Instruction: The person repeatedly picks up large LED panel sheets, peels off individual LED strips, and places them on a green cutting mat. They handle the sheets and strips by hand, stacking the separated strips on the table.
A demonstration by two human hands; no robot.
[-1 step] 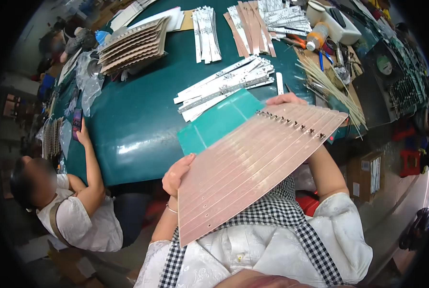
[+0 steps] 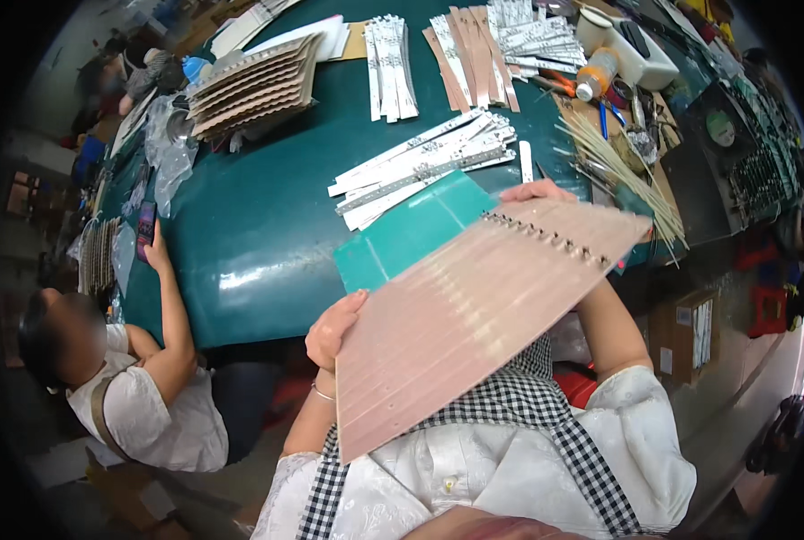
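A pinkish-brown panel of long, narrow strips [image 2: 456,315] is tilted in front of me, held between both hands. A row of small dark fittings runs across its right end, and faint small holes show at its lower left end. My left hand [image 2: 334,328] grips the left edge, thumb on top, most fingers hidden beneath. My right hand [image 2: 538,191] is closed over the far edge near the fittings, its palm hidden behind the panel. Just beyond the panel lies a green mat [image 2: 415,225] on the dark green table [image 2: 258,225].
Patterned white strips [image 2: 429,166] lie beyond the mat, with more bundles behind. A stack of brown wavy-edged panels [image 2: 253,90] stands far left. Thin sticks [image 2: 622,171], a bottle [image 2: 597,74] and tools crowd the right. At left, a person [image 2: 150,387] holds a phone [image 2: 145,231].
The panel looks slightly smeared by motion now, with its strips and holes less sharp. Both hands keep nearly the same grip and place.
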